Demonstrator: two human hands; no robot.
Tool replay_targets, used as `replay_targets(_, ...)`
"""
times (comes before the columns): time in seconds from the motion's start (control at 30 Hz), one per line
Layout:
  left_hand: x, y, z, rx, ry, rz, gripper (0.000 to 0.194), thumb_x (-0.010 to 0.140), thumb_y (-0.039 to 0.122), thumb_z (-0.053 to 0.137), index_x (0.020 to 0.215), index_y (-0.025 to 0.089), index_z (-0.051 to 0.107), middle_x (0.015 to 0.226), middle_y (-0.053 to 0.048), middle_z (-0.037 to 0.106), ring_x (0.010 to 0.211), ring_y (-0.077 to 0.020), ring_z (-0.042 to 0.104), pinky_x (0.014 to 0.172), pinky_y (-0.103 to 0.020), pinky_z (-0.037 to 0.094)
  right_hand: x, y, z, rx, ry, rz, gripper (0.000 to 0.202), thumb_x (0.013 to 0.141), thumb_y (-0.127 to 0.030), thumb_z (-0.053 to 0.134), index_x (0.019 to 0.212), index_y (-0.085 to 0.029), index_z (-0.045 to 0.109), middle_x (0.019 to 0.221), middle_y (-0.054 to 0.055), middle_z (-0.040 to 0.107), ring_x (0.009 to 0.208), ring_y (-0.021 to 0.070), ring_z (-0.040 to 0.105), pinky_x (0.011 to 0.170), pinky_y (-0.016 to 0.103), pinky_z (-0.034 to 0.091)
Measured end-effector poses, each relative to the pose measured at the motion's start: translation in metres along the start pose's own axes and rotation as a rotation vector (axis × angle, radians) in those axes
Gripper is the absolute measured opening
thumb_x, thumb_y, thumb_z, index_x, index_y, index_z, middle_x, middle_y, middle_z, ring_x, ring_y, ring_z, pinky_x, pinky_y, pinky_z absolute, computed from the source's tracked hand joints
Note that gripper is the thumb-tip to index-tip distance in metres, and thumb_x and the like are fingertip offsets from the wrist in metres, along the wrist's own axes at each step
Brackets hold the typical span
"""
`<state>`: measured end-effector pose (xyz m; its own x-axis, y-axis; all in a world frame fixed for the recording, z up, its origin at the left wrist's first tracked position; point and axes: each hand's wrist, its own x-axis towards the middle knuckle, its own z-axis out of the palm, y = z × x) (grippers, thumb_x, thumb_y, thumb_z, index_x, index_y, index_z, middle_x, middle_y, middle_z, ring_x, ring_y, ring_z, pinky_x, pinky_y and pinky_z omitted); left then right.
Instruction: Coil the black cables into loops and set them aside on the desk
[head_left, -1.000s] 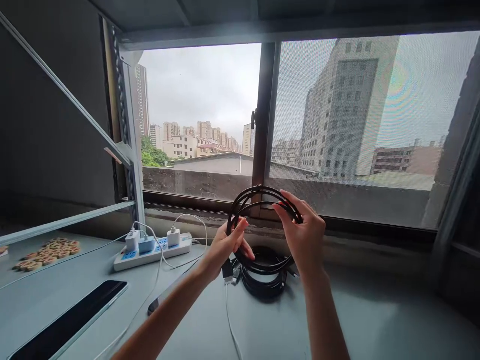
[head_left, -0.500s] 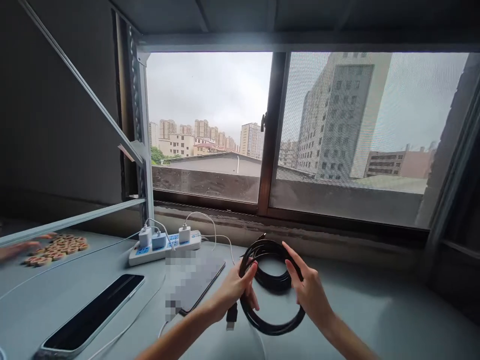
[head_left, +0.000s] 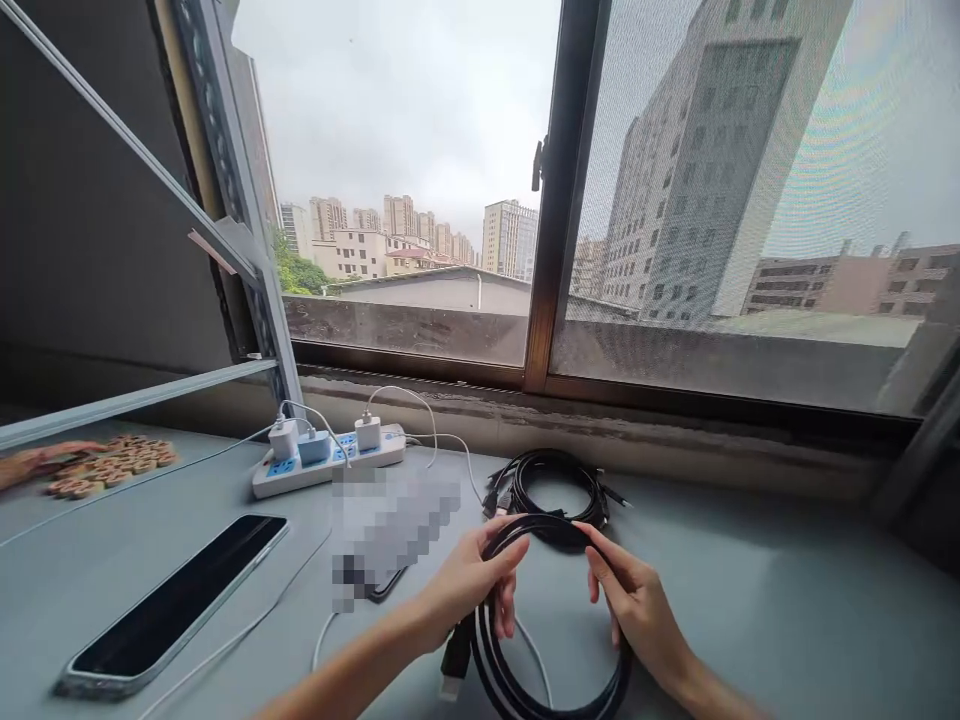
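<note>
A coiled black cable hangs upright between my two hands, above the table. My left hand is closed round the upper left of the loop, thumb across the strands. The fingers of my right hand grip the loop's upper right side. Below my left hand a black rectangular plug with a pale metal end, like an HDMI plug, dangles from the coil. Just behind, a second coil of black cable with several plug ends lies on the table, partly hidden by the held loop.
A phone lies at the left; a partly blurred-out device lies nearer my left arm. A white power strip carries several chargers with white cords. Another person's hand touches round wooden pieces at far left. Window behind.
My hands have drawn the held coil lower and nearer, away from the coil behind, which now shows more. The view has tilted downward. The other person's hand has shifted slightly.
</note>
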<state>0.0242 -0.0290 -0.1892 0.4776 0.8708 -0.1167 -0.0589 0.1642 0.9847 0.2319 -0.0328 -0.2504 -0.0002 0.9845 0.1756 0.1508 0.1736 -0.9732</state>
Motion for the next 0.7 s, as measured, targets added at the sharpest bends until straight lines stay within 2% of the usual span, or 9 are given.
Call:
replay_targets(0.1, -0.002, 0.001, 0.007, -0.043, -0.035, -0.016, 0.07, 0.076, 0.064, 0.064, 0.122, 0.016, 0.042, 0.037, 0.011, 0.037, 0.033, -0.0144, 0.05, 0.03, -0.015, 0.038, -0.003, -0.001, -0.002, -0.009, 0.035, -0.097, 0.056, 0.086, -0.058, 0.047, 0.124, -0.02, 0.06, 0.086, 0.003, 0.061, 0.035, 0.0029, 0.039, 0.032, 0.02, 0.04)
replay_targets(0.17, -0.004, 0.003, 0.01, -0.077, -0.027, -0.018, 0.063, 0.077, 0.07, 0.058, 0.109, 0.017, 0.049, 0.032, 0.012, 0.03, 0.028, -0.0138, 0.044, 0.026, -0.014, 0.031, -0.003, -0.005, -0.003, -0.03, 0.049, -0.167, 0.048, 0.087, -0.053, 0.048, 0.118, -0.02, 0.063, 0.1, 0.007, 0.061, 0.039, 0.0022, 0.042, 0.035, 0.019, 0.041)
replay_targets(0.23, -0.004, 0.004, 0.011, -0.099, -0.028, -0.035, 0.062, 0.076, 0.075, 0.053, 0.099, 0.017, 0.052, 0.03, 0.011, 0.028, 0.025, -0.0122, 0.039, 0.024, -0.014, 0.024, -0.002, -0.01, -0.004, -0.074, 0.088, -0.218, 0.042, 0.083, -0.048, 0.057, 0.114, -0.021, 0.063, 0.109, 0.008, 0.058, 0.048, 0.0036, 0.049, 0.039, 0.018, 0.043)
replay_targets(0.33, -0.002, 0.007, 0.009, -0.107, -0.053, -0.061, 0.062, 0.076, 0.075, 0.054, 0.096, 0.016, 0.055, 0.029, 0.011, 0.027, 0.023, -0.0104, 0.034, 0.023, -0.014, 0.02, -0.001, -0.017, -0.004, -0.077, 0.14, -0.205, 0.051, 0.076, -0.044, 0.067, 0.121, -0.023, 0.057, 0.124, 0.009, 0.052, 0.063, 0.0075, 0.058, 0.042, 0.017, 0.045)
replay_targets(0.4, 0.0, 0.008, 0.008, -0.096, -0.049, -0.073, 0.062, 0.075, 0.073, 0.057, 0.099, 0.015, 0.057, 0.029, 0.011, 0.026, 0.023, -0.01, 0.032, 0.023, -0.014, 0.02, 0.0, -0.019, -0.004, -0.02, 0.076, -0.096, 0.055, 0.075, -0.048, 0.067, 0.122, -0.022, 0.056, 0.118, 0.009, 0.058, 0.059, 0.0085, 0.057, 0.037, 0.018, 0.042)
replay_targets(0.47, 0.002, 0.009, 0.007, -0.075, -0.041, -0.088, 0.062, 0.073, 0.073, 0.059, 0.097, 0.015, 0.058, 0.029, 0.011, 0.026, 0.023, -0.0101, 0.032, 0.024, -0.014, 0.021, 0.0, -0.019, -0.005, 0.028, -0.007, 0.014, 0.056, 0.073, -0.054, 0.067, 0.116, -0.019, 0.059, 0.095, 0.006, 0.064, 0.05, 0.0085, 0.054, 0.032, 0.018, 0.038)
replay_targets(0.57, 0.006, 0.007, 0.006, -0.066, -0.018, -0.096, 0.058, 0.071, 0.075, 0.06, 0.08, 0.018, 0.055, 0.029, 0.01, 0.025, 0.023, -0.01, 0.032, 0.024, -0.015, 0.022, 0.0, -0.018, -0.006, 0.065, -0.059, 0.072, 0.055, 0.072, -0.062, 0.063, 0.101, -0.015, 0.063, 0.072, 0.001, 0.06, 0.04, 0.0069, 0.048, 0.031, 0.019, 0.037)
replay_targets(0.63, 0.008, 0.004, 0.004, -0.083, -0.017, -0.111, 0.057, 0.07, 0.076, 0.06, 0.069, 0.02, 0.048, 0.028, 0.01, 0.024, 0.023, -0.01, 0.031, 0.024, -0.015, 0.02, -0.001, -0.018, -0.006, 0.096, -0.076, 0.094, 0.055, 0.075, -0.066, 0.056, 0.092, -0.014, 0.063, 0.069, 0.001, 0.058, 0.037, 0.0051, 0.044, 0.03, 0.019, 0.036)
replay_targets(0.7, 0.008, 0.001, 0.002, -0.107, -0.045, -0.136, 0.058, 0.07, 0.075, 0.06, 0.063, 0.021, 0.039, 0.029, 0.01, 0.023, 0.023, -0.0095, 0.03, 0.023, -0.015, 0.018, -0.004, -0.019, -0.005, 0.127, -0.075, 0.109, 0.056, 0.077, -0.066, 0.054, 0.1, -0.016, 0.06, 0.076, 0.001, 0.059, 0.035, 0.0035, 0.041, 0.029, 0.019, 0.035)
